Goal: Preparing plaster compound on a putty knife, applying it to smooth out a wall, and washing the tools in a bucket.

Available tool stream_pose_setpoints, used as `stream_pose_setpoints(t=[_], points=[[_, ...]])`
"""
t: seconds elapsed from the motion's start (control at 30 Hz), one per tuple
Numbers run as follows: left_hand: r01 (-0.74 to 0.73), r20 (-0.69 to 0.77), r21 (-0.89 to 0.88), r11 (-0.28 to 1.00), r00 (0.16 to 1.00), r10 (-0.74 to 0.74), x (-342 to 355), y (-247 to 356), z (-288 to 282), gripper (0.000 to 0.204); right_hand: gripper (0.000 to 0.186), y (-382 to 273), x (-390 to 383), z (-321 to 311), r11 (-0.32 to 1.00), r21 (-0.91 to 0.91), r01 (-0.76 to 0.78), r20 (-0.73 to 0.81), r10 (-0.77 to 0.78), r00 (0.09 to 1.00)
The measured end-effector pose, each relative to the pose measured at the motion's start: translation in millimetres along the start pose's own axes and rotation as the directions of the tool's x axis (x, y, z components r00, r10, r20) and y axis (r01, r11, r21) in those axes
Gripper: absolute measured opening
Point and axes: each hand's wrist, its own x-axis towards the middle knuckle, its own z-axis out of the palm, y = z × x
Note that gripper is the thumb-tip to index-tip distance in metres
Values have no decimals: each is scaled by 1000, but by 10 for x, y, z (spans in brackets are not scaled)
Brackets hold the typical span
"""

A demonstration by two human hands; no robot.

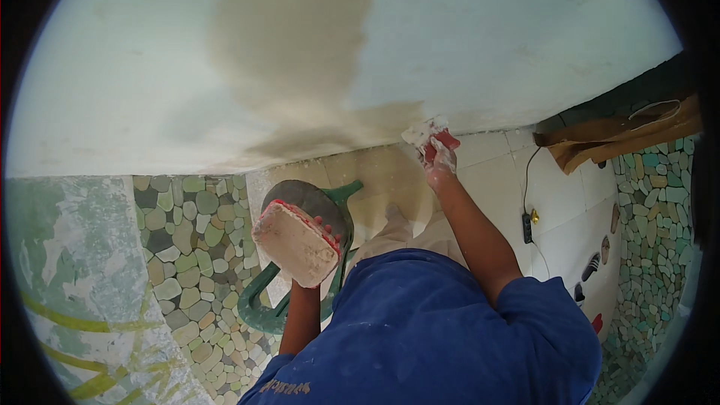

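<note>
Holding a tray (295,244) before a green chair (256,313), the left hand (328,230) curls its fingers over the right edge; farther right, the right hand (441,166) closes its fingers round a white-smeared red scraper (448,138) near the wall (480,52).

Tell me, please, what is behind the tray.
Around the tray show part of the left hand, a dark round surface and green plastic; its palm and anything else are hidden.
</note>
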Motion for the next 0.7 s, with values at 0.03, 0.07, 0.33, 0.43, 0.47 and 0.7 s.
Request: stream_pose_setpoints(t=[0.03,0.07,0.33,0.43,0.47,0.7], points=[[-51,28,-37,998,998,52,34,4,73,59,18,72,82,13,1000,-9,18,-18,-19,1000],[-111,55,-73,991,992,115,28,38,120,58,16,139,148,75,999,7,38,-84,-38,996],[-181,26,42,983,983,180,80,330,-60,58,18,268,114,-68,996,28,90,-133,-86,987],[-123,18,102,987,992,122,334,198,97,60,19,-8,207,-533,990,82,112,-152,-98,984],[-103,13,138,985,995,103,438,100,169,62,20,-141,250,-723,983,110,146,-170,-126,977],[156,-75,133,979,986,-147,1206,-763,689,59,25,-1188,279,-1759,950,208,233,-296,-166,941]])
